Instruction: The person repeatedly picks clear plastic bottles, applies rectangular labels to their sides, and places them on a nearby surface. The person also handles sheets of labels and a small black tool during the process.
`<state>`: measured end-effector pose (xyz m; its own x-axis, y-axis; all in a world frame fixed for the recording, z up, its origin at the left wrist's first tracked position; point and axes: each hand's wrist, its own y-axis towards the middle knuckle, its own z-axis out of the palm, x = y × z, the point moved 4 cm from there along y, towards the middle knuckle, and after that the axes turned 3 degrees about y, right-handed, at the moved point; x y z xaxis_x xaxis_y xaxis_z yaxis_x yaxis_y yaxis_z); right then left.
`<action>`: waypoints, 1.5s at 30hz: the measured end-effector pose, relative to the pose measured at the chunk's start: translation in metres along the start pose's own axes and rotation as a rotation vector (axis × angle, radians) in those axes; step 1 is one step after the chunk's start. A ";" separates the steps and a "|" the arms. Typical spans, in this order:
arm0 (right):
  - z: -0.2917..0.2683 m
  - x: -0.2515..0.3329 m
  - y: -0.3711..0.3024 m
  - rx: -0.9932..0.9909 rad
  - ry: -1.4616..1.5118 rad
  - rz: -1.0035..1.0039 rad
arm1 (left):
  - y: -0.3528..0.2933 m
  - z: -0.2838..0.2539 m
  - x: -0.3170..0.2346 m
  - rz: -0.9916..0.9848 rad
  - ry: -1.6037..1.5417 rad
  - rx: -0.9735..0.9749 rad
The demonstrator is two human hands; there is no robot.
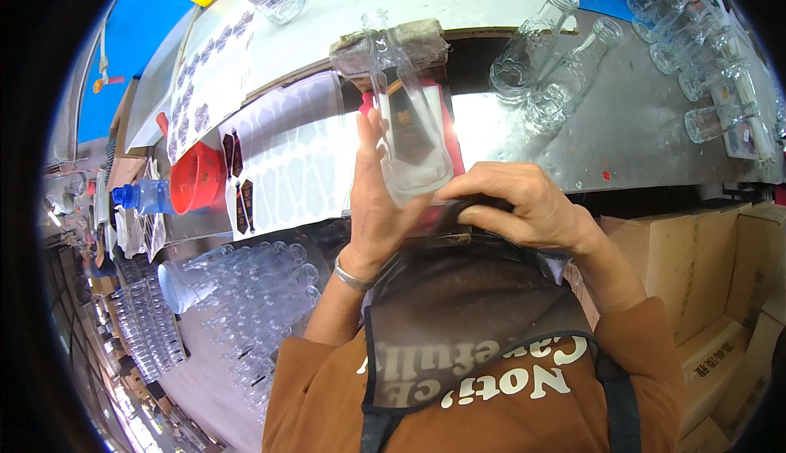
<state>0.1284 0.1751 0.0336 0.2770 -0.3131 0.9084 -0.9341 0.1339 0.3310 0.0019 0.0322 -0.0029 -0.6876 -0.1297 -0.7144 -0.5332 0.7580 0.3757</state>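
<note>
A clear glass bottle [409, 138] lies on a cloth-wrapped rest [422, 43], its neck across the cloth and pointing away from the person, its base toward the person's body; a dark label with gold marks [405, 121] shows through or on its side, which of the two cannot be told; a pink-red piece [453, 129] shows along the bottle's right side.

The left hand [377, 195] lies along the bottle's left side, fingers stretched toward its neck rather than curled round it, the part by the base blurred; a metal bracelet [354, 277] circles that wrist; the right hand [524, 203] is at the right of the bottle's base, thumb and fingers bent, a forefinger reaching to the glass; whether they pinch anything cannot be told, for a dark blur lies there; the two hands are near each other, with the bottle's base between them.

Left of the bottle, a white sheet [286, 158] with pale label outlines carries a few dark labels [244, 199] at its far edge; further left is a red tub [196, 178]; right of the bottle, two clear bottles [532, 64] are on the metal worktop [647, 142], and cardboard boxes [688, 256] are to its lower right.
</note>
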 end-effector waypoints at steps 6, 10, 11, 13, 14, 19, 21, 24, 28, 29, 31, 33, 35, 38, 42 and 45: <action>-0.006 -0.073 0.010 -0.110 0.447 0.569 | 0.008 -0.001 -0.001 -0.235 -0.724 0.022; 0.008 -0.028 0.021 -0.099 0.080 0.431 | -0.001 -0.010 0.004 -0.080 -0.244 -0.055; 0.007 -0.020 0.017 -0.159 -0.088 0.366 | -0.007 -0.012 0.010 -0.022 -0.058 -0.046; 0.010 -0.008 0.015 -0.115 -0.305 0.329 | -0.019 0.000 0.025 -0.047 0.044 0.046; 0.013 -0.007 0.014 -0.098 -0.350 0.336 | -0.025 0.000 0.023 -0.035 0.040 0.042; 0.002 -0.017 0.014 -0.115 -0.403 0.447 | 0.004 -0.073 0.061 0.066 0.247 -0.109; -0.001 -0.022 0.011 -0.142 -0.444 0.430 | 0.022 -0.138 0.119 -0.076 0.511 -0.342; 0.000 -0.023 0.012 -0.161 -0.421 0.368 | 0.039 -0.219 0.205 -0.302 0.854 -0.519; 0.003 -0.026 0.012 -0.189 -0.406 0.346 | 0.045 -0.218 0.206 -0.390 0.969 -0.257; 0.001 -0.027 0.011 -0.200 -0.404 0.360 | 0.047 -0.217 0.204 -0.339 0.953 -0.283; 0.000 -0.030 0.009 -0.208 -0.389 0.378 | 0.042 -0.222 0.199 -0.250 0.936 -0.340; 0.002 -0.026 0.010 -0.198 -0.387 0.383 | 0.045 -0.221 0.207 -0.270 0.944 -0.281; 0.003 -0.024 0.012 -0.188 -0.380 0.360 | 0.054 -0.224 0.213 -0.322 0.898 -0.223; 0.007 -0.021 0.013 -0.184 -0.396 0.318 | 0.090 -0.210 0.208 -0.422 0.774 -0.136; 0.012 -0.017 0.017 -0.183 -0.420 0.290 | 0.130 -0.197 0.213 -0.463 0.783 -0.115; 0.009 -0.020 0.010 -0.207 -0.429 0.293 | 0.135 -0.199 0.207 -0.419 0.737 -0.070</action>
<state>0.1117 0.1746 0.0166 -0.1441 -0.5836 0.7991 -0.8827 0.4409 0.1628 -0.3105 -0.0199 0.0178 -0.5586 -0.7925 -0.2445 -0.8281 0.5161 0.2190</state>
